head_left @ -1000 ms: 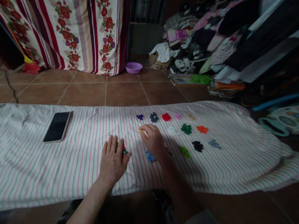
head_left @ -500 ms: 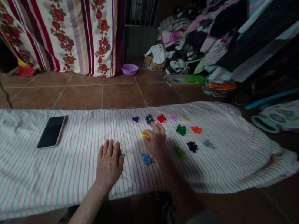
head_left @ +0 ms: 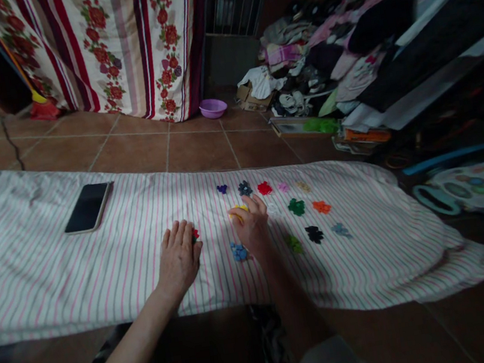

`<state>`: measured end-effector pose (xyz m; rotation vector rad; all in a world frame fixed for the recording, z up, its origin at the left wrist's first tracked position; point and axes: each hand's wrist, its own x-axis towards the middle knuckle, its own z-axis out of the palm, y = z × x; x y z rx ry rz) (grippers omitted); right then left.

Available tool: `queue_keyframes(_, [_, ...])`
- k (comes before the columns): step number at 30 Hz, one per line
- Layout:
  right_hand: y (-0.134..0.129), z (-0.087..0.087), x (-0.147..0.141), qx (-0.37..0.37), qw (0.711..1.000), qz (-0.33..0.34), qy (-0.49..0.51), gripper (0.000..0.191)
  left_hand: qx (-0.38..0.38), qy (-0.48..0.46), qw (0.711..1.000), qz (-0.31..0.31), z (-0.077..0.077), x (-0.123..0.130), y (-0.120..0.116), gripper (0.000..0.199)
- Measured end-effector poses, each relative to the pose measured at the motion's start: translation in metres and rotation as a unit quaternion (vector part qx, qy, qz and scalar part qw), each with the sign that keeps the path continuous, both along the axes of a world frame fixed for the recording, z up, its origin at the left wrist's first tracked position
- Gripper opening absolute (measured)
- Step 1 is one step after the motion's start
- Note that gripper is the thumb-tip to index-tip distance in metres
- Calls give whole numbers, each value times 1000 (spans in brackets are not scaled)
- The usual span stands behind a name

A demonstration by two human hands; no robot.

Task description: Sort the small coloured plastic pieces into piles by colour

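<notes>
My left hand (head_left: 178, 255) lies flat on the striped cloth (head_left: 135, 197), fingers stretched out. Small red pieces (head_left: 195, 234) peek out beside its fingertips; the rest under the palm is hidden. My right hand (head_left: 252, 225) is over a pile of small yellow pieces (head_left: 238, 212), its thumb and fingers curved and apart around them. Just below it sits a pile of blue pieces (head_left: 238, 251). Dark grey pieces (head_left: 245, 188) and red pieces (head_left: 264, 188) lie beyond its fingertips, and white pieces (head_left: 274, 208) are to its right. The pieces are too small to name.
More piles lie to the right: dark green (head_left: 296, 207), orange (head_left: 321, 206), black (head_left: 314, 234), lime green (head_left: 294, 244) and grey-blue (head_left: 341, 230). A phone (head_left: 88, 208) rests on the left. Beyond are a purple basin (head_left: 213, 108) and heaped clothes (head_left: 318, 55).
The view has shifted slightly. My right hand stays at the yellow pieces, its fingers shifting a little, with more yellow now showing. My left hand keeps lying flat in its place.
</notes>
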<state>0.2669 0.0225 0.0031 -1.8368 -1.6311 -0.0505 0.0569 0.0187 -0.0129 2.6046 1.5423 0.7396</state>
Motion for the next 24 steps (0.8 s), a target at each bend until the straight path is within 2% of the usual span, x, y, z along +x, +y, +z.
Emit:
queue_keyframes(10, [-3, -5, 9, 17, 1000, -5, -24, 25, -8, -24, 999, -20, -5, -11, 0, 52])
queue_keyframes(15, [0, -6, 12, 26, 1000, 9, -12, 25, -26, -47, 998, -30, -2, -17, 2, 64])
queue_keyframes(19, [1, -2, -3, 33, 998, 45, 9, 24, -18, -50, 999, -12, 0, -27, 2, 65])
queue_keyframes(24, [3, 6, -28, 24, 993, 112, 13, 19, 3, -10, 1000, 15, 0, -40, 0, 70])
